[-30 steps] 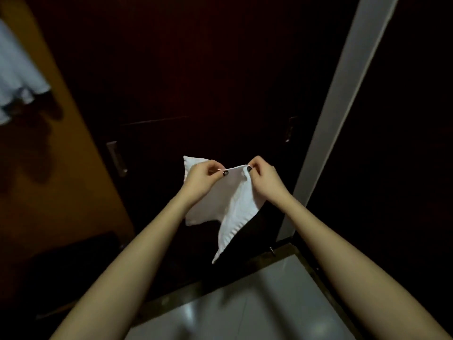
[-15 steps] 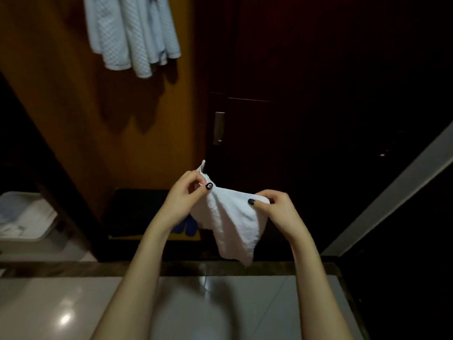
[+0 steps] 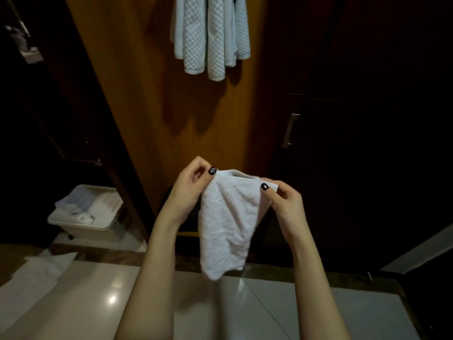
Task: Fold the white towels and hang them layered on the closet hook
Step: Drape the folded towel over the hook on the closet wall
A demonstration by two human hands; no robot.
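Mid-frame, the left hand (image 3: 188, 192) and right hand (image 3: 286, 207) pinch the towel (image 3: 228, 227) by its top corners; it dangles loose. A slipped corner would likely undo the fold before it joins the hung towels (image 3: 210, 38) above.

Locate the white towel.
Head view, centre: the towel hangs between the left hand and right hand, each pinching a top corner, below the hung towels on the wooden panel.

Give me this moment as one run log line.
stage: folding | left hand: pinches white towel top corner | right hand: pinches opposite top corner | hung towels: above hands
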